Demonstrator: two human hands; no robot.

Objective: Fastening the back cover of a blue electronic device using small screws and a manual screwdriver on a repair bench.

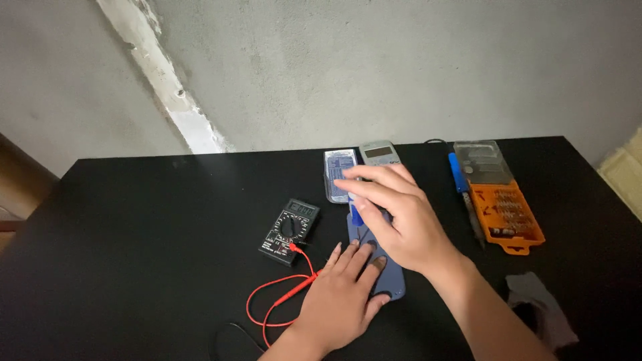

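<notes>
head view: left hand (341,301) flat, fingers spread, pressing lower end of blue calculator back shell (390,281) at table (134,220) centre. right hand (401,214) at 12 o'clock of it, fingers narrow, pinching small blue tool (356,215); grip partly hidden. shell judged light, stiff plastic, slippery, crack-prone; hold by long edges. multimeter (289,230) at 9 o'clock, orange bit case (508,214) at 3 o'clock.

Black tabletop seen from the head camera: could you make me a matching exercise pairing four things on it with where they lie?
Things:
1. black multimeter with red leads
2. orange screwdriver-bit case
3. grey folded cloth
4. flat blue cover

Places:
A. near right corner
B. under both hands
C. left of the hands
D. far right, clear lid open

Pairs: 1-C, 2-D, 3-A, 4-B
</notes>
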